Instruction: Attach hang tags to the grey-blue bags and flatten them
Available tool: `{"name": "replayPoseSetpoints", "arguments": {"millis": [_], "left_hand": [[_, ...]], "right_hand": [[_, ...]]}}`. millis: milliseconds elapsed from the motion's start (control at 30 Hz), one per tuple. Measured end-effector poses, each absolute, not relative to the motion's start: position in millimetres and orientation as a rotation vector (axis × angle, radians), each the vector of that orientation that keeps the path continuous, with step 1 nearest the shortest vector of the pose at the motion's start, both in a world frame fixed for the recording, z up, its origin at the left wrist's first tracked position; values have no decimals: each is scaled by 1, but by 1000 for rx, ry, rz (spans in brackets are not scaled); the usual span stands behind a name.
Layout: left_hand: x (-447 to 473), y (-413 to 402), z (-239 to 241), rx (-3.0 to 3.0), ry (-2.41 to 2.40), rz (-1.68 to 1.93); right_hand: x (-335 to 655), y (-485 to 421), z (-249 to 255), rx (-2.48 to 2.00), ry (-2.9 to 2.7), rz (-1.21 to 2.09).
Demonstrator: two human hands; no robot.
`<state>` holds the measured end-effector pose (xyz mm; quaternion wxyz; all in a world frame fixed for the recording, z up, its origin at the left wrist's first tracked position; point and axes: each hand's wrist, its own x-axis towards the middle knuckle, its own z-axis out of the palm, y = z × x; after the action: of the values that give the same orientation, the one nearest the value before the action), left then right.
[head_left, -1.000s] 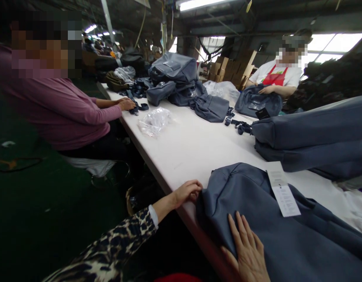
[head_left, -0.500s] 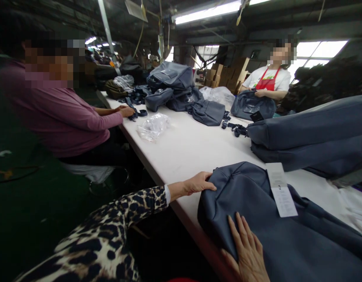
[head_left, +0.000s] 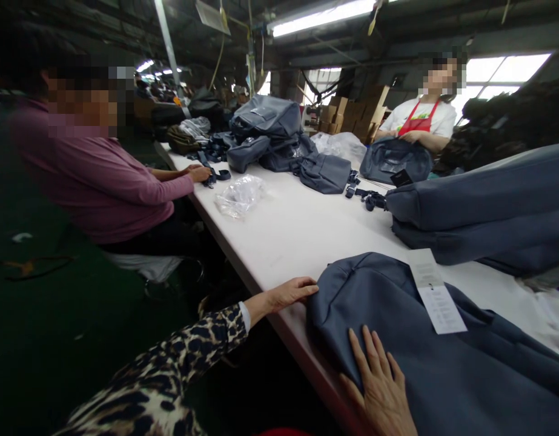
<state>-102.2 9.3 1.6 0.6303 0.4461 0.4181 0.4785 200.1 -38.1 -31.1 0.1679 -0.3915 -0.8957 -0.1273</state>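
Observation:
A dark blue-grey bag point(head_left: 424, 339) lies on its side across the near right of the table, with a white hang tag point(head_left: 436, 290) on top. My left hand point(head_left: 291, 293), below a leopard-print sleeve, has its fingers stretched toward the bag's left end. The fingertips appear to touch the bag's edge; they are not wrapped round it. Flat on the bag's near side rests my right hand point(head_left: 381, 384), fingers spread and palm down, with nothing gripped in it.
More blue-grey bags point(head_left: 479, 197) are stacked at right, and others point(head_left: 267, 124) are piled farther back. Crumpled clear plastic point(head_left: 240, 195) lies on the white table point(head_left: 301, 236). A co-worker in purple point(head_left: 102, 181) handles straps at left; another in a red apron point(head_left: 420, 118) holds a bag.
My left hand has drawn back slightly left, from over the bag's corner to its edge. My right hand stays flat on the bag. The view has shifted a little.

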Motion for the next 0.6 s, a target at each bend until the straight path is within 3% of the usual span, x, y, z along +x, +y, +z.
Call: {"name": "replayPoseSetpoints", "arguments": {"millis": [233, 333, 600], "left_hand": [[-100, 6, -6, 996, 919, 1136], [-100, 6, -7, 988, 929, 1167], [-107, -1, -7, 957, 855, 1135]], "right_hand": [[165, -8, 51, -1302, -2764, 150], [122, 3, 83, -1350, -2840, 147], [111, 5, 56, -1221, -2712, 48]]}}
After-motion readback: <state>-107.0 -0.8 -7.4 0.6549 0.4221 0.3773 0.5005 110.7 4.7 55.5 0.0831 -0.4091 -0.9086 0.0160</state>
